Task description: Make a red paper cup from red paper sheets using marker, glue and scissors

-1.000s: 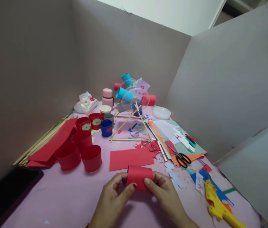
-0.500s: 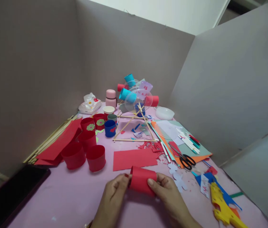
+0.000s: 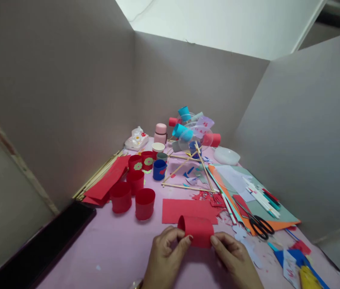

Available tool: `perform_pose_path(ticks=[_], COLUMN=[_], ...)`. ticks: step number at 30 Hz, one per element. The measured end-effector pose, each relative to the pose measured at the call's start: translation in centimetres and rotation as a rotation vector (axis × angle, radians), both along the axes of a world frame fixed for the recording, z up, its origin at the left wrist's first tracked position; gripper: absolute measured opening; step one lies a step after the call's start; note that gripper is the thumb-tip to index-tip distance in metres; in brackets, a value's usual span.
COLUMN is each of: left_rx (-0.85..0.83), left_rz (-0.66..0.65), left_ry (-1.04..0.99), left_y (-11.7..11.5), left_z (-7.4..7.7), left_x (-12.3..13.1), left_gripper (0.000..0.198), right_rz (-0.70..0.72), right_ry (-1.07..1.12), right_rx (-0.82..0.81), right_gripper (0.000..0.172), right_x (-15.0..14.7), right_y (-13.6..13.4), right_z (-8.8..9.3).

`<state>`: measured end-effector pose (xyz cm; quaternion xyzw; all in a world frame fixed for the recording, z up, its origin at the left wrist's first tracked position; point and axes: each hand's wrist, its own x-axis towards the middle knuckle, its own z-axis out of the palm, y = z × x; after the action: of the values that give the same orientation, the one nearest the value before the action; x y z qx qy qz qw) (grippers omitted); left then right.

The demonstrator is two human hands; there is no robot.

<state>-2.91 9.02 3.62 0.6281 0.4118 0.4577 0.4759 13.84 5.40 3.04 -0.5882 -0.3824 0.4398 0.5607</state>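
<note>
Between my two hands lies a red paper tube (image 3: 198, 231) on its side, its open end turned left. My left hand (image 3: 167, 253) pinches the tube near that open end, thumb in front and fingers at the rim. At the other end my right hand (image 3: 233, 253) grips the edge between thumb and fingers. Just beyond the tube is a flat red paper sheet (image 3: 176, 210) on the pink tabletop. Several red paper cups stand to the left, the nearest red cup (image 3: 145, 204) being close to the sheet.
A stick frame (image 3: 188, 188) with paper tubes and clear discs stands at the back. Scissors (image 3: 259, 226), markers (image 3: 263, 200) and paper sheets lie right. A yellow glue gun (image 3: 308, 278) is at the lower right. A black flat device (image 3: 52, 241) and red sheets (image 3: 109, 178) lie left.
The view has swung left, so everything sits further right. My left thumb has come round onto the front of the tube, and my right hand has shifted to its right edge.
</note>
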Motion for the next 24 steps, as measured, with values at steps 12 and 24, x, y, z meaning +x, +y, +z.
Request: perform_pose_path(ticks=[12,24], left_rx=[0.279,0.268], left_rz=[0.026,-0.265], left_ry=[0.060,0.168], left_y=[0.5,0.6], left_z=[-1.7,-4.9], left_x=[-0.4,2.1], left_gripper=[0.021,0.021], right_rz=[0.083,0.496], right_ry=[-0.188,-0.816], right_rx=[0.095,0.431], right_gripper=[0.043,0.015], right_x=[1.7,-3.6], right_y=[3.2,12.8], right_z=[2.6,6.5])
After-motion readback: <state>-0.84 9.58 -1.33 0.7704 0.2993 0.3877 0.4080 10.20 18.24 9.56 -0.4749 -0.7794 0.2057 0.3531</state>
